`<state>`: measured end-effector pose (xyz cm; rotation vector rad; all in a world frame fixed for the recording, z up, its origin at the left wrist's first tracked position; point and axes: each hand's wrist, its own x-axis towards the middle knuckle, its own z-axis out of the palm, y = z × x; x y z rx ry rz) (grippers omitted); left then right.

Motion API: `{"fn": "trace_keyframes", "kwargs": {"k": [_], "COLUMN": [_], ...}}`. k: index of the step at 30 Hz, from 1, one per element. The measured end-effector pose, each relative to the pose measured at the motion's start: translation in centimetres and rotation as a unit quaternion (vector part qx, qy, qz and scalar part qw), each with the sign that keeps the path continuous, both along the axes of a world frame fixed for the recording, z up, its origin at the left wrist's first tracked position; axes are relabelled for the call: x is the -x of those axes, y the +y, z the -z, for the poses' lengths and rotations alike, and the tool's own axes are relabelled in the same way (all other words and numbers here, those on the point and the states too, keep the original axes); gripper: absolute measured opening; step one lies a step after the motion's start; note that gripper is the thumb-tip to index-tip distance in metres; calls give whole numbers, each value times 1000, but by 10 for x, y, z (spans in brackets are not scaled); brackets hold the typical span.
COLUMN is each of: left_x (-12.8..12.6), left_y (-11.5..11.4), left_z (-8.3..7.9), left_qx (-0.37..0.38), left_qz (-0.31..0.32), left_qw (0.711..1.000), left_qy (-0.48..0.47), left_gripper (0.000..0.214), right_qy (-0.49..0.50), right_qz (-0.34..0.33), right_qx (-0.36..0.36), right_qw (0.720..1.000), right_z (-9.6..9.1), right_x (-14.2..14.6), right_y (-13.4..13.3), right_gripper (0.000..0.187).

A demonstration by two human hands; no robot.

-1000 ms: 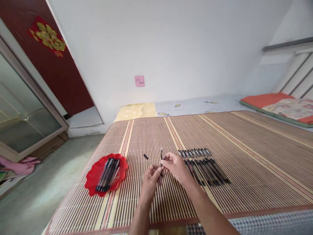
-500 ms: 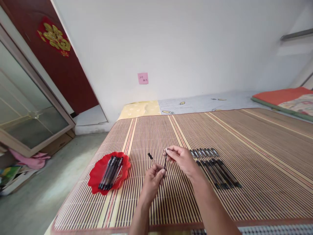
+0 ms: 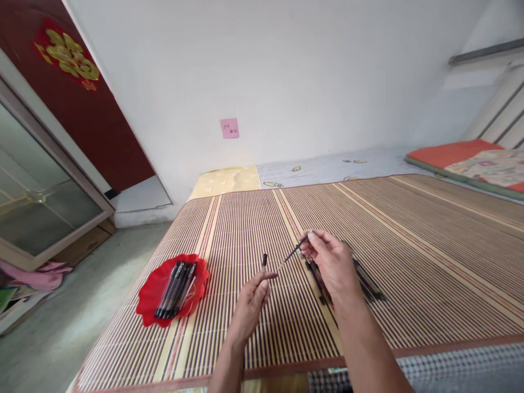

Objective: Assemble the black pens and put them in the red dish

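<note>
Left hand: loosely curled; a short dark cap is pinched upright between thumb and fingertips.
Right hand: closed at the fingertips on the rear end of a slim pen, which is slanted down toward eight o'clock.
Pen and cap: held above the mat, the pale pen tip near the cap but apart from it.
Row of pens: laid side by side under the right hand and at its three o'clock, partly hidden by it.
Red plate: well apart at nine o'clock from the left hand; a dark bundle of pens is held in it.
Risk, grip: both pinches are light, so the cap could probably be dropped and lost against the dark stripes.
Risk, row: the laid-out pens could be nudged askew by the right wrist above them.
Surface: a striped bamboo mat spread over a bed.
Room: a white wall with a pink note at twelve o'clock, a dark red door at ten o'clock, an orange cushion at two o'clock.
</note>
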<state>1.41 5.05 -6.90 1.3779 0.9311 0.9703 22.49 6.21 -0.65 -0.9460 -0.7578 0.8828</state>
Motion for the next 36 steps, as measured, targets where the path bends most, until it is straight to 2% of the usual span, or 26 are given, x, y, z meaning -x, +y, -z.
{"fn": "trace_keyframes", "kwargs": {"k": [6, 10, 15, 22, 26, 29, 32, 36], "left_x": [2, 1, -1, 1, 2, 4, 5, 4], "left_y": [-1, -2, -4, -4, -4, -5, -7, -10], "left_z": [-1, -5, -11, -12, -11, -13, -18, -22], "left_qx": [8, -1, -9, -33, -41, -29, -13, 22], "left_qz": [9, 21, 32, 47, 58, 68, 95, 129], "left_qw": [1000, 999, 999, 998, 996, 996, 994, 991], "left_qy": [20, 27, 25, 39, 48, 49, 46, 2], "left_gripper": [48, 42, 40, 39, 38, 38, 37, 44], "right_qy": [45, 15, -46, -77, -98, -159, -198, -214], "right_qz": [87, 75, 62, 55, 66, 69, 45, -37], "right_qx": [-72, -81, -65, -65, -57, -66, -77, -69], "right_qw": [993, 994, 995, 993, 991, 983, 976, 974], "right_z": [-20, -24, -18, -13, -18, -26, -31, -30], "right_x": [2, 1, 2, 0, -1, -1, -1, 2], "right_y": [-9, -15, -15, -14, -17, -23, -26, -23], "right_gripper": [23, 20, 24, 22, 23, 22, 22, 22]}}
